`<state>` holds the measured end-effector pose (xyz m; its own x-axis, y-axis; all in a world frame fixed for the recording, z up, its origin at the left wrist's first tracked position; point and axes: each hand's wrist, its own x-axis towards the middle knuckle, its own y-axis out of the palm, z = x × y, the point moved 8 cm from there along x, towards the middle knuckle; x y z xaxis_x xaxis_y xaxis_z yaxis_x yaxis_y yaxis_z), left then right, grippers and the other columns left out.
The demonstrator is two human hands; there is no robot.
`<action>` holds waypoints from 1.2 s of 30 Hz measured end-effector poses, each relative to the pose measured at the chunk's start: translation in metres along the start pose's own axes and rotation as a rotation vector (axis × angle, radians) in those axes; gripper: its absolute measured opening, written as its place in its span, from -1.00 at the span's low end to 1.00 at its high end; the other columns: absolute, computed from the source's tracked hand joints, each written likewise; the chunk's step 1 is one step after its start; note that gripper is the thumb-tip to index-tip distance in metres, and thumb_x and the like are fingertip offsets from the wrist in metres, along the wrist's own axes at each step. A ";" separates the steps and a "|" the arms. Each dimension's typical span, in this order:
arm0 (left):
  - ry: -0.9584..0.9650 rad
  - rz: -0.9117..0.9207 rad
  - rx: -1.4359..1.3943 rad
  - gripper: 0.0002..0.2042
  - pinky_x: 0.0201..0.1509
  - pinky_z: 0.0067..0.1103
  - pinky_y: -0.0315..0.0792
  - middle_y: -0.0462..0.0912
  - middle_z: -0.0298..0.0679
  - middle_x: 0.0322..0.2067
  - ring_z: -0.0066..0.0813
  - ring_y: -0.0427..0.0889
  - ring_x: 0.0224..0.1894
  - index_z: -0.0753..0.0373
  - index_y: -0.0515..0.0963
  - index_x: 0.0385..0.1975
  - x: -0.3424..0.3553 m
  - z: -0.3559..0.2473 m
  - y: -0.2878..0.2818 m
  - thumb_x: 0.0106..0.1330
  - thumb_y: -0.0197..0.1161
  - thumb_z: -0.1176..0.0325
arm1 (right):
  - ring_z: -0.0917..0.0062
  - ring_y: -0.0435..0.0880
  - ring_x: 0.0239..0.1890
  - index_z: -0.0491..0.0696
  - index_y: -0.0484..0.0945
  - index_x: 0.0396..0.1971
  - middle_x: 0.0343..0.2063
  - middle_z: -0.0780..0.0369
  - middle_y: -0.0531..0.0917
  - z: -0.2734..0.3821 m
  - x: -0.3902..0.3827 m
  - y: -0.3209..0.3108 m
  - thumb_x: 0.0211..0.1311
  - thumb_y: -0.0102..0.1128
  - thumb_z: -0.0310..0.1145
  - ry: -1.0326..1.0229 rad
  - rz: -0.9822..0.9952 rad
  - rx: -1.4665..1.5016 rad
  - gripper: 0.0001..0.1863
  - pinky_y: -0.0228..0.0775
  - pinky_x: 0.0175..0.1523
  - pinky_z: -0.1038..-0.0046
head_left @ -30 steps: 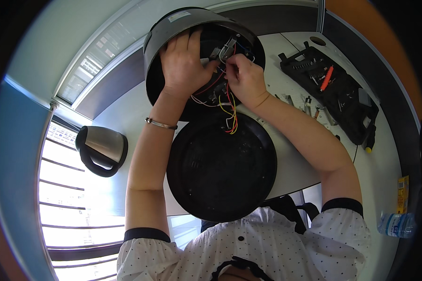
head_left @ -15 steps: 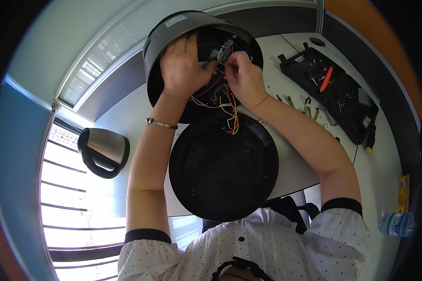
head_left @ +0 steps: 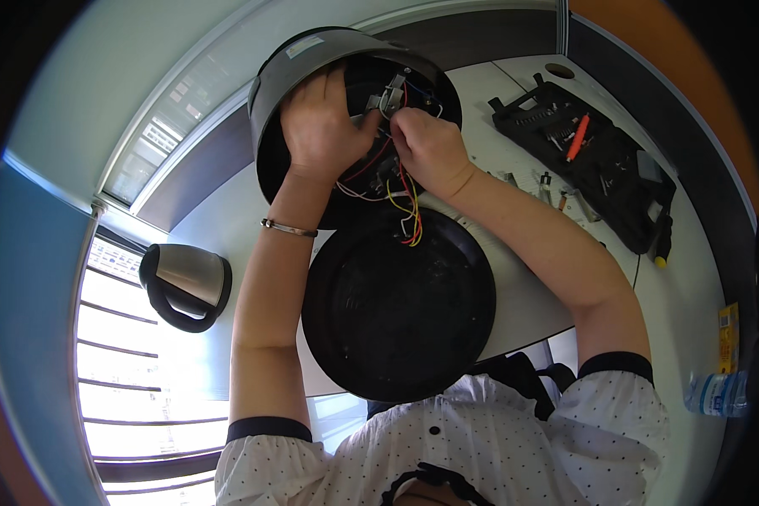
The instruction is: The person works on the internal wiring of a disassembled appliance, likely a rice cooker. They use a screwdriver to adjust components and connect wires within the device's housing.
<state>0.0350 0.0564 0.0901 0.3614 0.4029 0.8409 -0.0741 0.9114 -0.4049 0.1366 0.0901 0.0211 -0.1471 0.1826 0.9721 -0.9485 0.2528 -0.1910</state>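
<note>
White label, print illegible, on dark round housing

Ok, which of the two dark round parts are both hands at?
The deep housing, higher in view: the left hand is inside it, the right hand at its opening. The shallow cover, lower in view, has neither hand on it.

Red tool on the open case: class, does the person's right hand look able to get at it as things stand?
Probably yes: the red tool lies uncovered on the black case, to the right of the right hand, which must first leave the wires.
</note>
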 end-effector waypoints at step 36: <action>-0.022 -0.078 -0.004 -0.38 -0.04 -0.34 0.47 0.58 -0.06 -0.18 -0.10 0.57 -0.13 0.30 0.53 -0.09 -0.003 0.002 -0.008 -0.25 0.48 0.18 | 0.53 0.65 -0.63 -0.23 0.48 -0.41 -0.62 0.14 0.62 -0.036 -0.001 0.015 0.13 0.22 -0.56 0.560 0.092 0.591 -0.91 0.46 -0.53 0.55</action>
<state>0.0328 0.0484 0.0912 0.3457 0.3324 0.8775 -0.0427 0.9398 -0.3391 0.1326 0.1276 0.0129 -0.2178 0.6653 0.7141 -0.9539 -0.3001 -0.0114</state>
